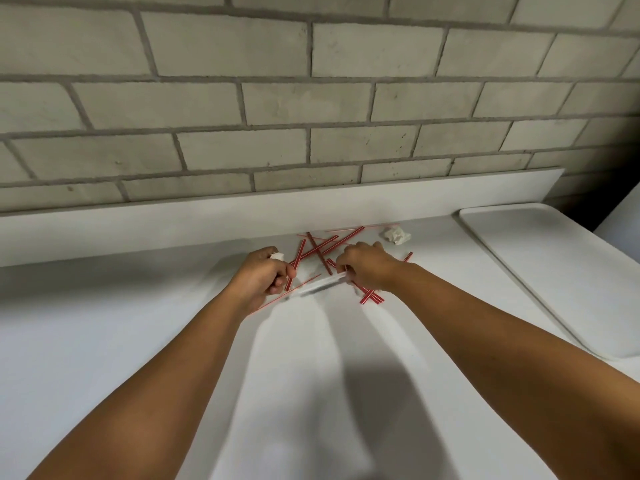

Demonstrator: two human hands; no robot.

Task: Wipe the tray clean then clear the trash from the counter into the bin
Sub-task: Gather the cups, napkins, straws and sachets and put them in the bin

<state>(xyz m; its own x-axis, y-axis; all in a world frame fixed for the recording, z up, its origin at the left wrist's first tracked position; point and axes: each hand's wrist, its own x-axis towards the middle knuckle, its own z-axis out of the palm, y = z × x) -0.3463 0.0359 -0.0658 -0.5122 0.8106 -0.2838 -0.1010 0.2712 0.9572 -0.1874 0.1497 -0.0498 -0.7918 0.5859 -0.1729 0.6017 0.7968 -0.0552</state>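
Several red-and-white striped straws [320, 247] lie scattered on the white counter [104, 341] near its back edge. My left hand [260, 275] is closed around a crumpled white tissue that pokes out at the knuckles, and it also grips thin straws. My right hand [367, 268] pinches a white straw wrapper [318, 285] stretched between both hands. More striped straws [371, 297] lie under my right hand. A crumpled white paper ball [395, 235] sits just right of the pile. The white tray [554, 271] lies at the right, bare.
A grey brick wall [311, 98] rises behind a low white backsplash [242, 216]. The counter ends at the right past the tray, where a dark gap [588, 202] shows. No bin is in view.
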